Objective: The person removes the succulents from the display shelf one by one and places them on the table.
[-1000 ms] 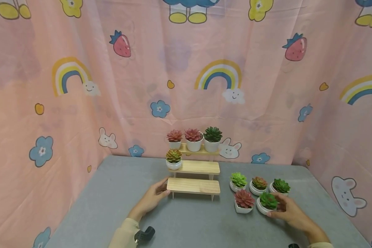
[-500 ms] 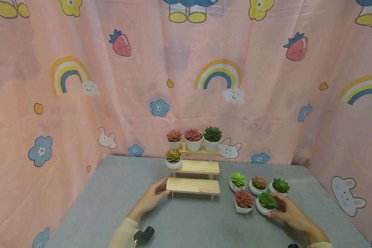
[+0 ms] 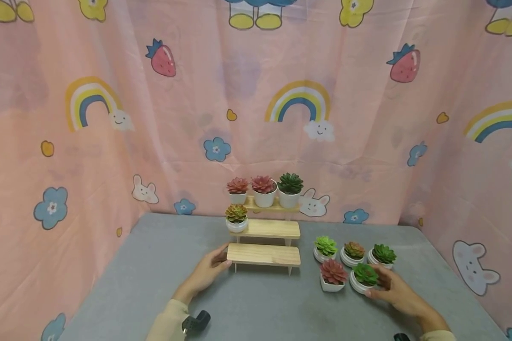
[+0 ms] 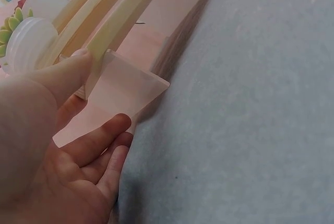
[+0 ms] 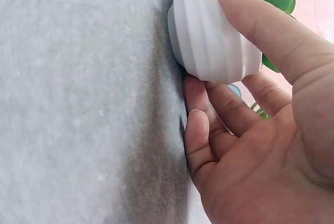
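Note:
A three-step wooden display stand [image 3: 263, 254] with clear legs stands mid-table in the head view. My left hand [image 3: 205, 271] pinches the left end of its lowest board, the thumb [image 4: 73, 72] on the wood's edge and the other fingers beside the clear leg [image 4: 122, 80]. To the right, my right hand [image 3: 398, 290] holds a green potted succulent [image 3: 364, 279]. Its thumb lies against the ribbed white pot [image 5: 211, 33] and the fingers curl around the far side, low by the tabletop. Much of that plant's foliage is hidden behind the pot in the right wrist view.
Two red succulents [image 3: 263, 189] and a dark green one [image 3: 290, 188] fill the top step. A yellowish succulent [image 3: 236, 218] sits at the middle step's left end. Beside the held pot stand a red succulent [image 3: 333, 274] and several others, including a bright green one [image 3: 325, 248]. A patterned curtain [image 3: 187, 118] hangs behind.
The head view has shifted slightly, moving the whole scene a little to the left. Both hands keep their places on the stand and the green succulent's pot.

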`<state>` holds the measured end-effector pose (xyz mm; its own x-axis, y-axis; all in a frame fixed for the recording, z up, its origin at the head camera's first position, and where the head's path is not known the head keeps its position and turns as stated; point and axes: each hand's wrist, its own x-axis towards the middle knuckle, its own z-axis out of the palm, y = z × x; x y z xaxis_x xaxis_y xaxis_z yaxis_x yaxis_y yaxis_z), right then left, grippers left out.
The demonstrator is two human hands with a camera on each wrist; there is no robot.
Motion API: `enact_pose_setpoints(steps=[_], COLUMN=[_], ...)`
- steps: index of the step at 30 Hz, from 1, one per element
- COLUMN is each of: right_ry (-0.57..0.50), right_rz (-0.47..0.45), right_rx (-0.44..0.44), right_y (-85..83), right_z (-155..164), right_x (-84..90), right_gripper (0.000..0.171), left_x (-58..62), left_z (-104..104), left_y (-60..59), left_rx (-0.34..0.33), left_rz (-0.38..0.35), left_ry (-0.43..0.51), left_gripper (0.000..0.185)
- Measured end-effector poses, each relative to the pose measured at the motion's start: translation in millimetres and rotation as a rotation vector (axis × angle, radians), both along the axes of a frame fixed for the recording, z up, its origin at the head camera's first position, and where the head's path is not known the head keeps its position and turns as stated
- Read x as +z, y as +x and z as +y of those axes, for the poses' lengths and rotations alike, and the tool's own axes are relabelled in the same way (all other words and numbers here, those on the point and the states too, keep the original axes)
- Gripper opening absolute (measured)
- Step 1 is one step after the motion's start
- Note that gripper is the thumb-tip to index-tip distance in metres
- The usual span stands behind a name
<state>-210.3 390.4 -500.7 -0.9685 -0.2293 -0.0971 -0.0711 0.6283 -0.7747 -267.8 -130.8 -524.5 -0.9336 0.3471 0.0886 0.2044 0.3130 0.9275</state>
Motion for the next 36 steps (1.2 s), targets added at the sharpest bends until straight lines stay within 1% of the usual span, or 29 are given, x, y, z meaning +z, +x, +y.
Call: enact_pose_setpoints(steps=[5,11,14,18,25,31,34,36], right_ry=[-0.042,-0.056,-0.047,-0.006,0.011,0.015,0.013,0.019], right_rz=[0.011,-0.002,-0.006,-0.007,-0.034,0.032,0.067,0.085], right_rx=[-0.001,0.021,0.023,0.020,0.010,0.022,0.006,-0.026], right_y=[-1.0,-1.0,-1.4,-1.0,3.9,9.1,11.4,12.3], right_z=[-4.6,-4.2,-3.5,-3.1,-2.4,-2.9,-4.6,-6.8], right_x=[2.1,2.1,1.7,3.1,13.7,25.1,31.3,35.2], right_gripper=[0.071,0.073,0.074,0.074,0.074,0.070,0.068,0.066], left_x=[3.0,1.3,-0.3,-1.2,-1.8,-0.8,-0.7,-1.2], left_z=[-0.7,-2.6,-2.8,-2.8,-0.9,0.7,0.7,0.4], left_y=[-3.4,-2.9,-2.7,-2.2,-0.5,-0.1,-0.5,-0.4], left_rx=[0.011,0.009,0.003,-0.010,-0.026,-0.024,-0.023,-0.020], left_rz=[-0.010,-0.009,-0.008,0.004,0.014,0.020,0.023,0.024], left_ry=[0.001,0.001,-0.002,-0.003,-0.004,0.009,0.009,0.005], left_gripper=[0.065,0.065,0.065,0.065,0.065,0.065,0.065,0.065])
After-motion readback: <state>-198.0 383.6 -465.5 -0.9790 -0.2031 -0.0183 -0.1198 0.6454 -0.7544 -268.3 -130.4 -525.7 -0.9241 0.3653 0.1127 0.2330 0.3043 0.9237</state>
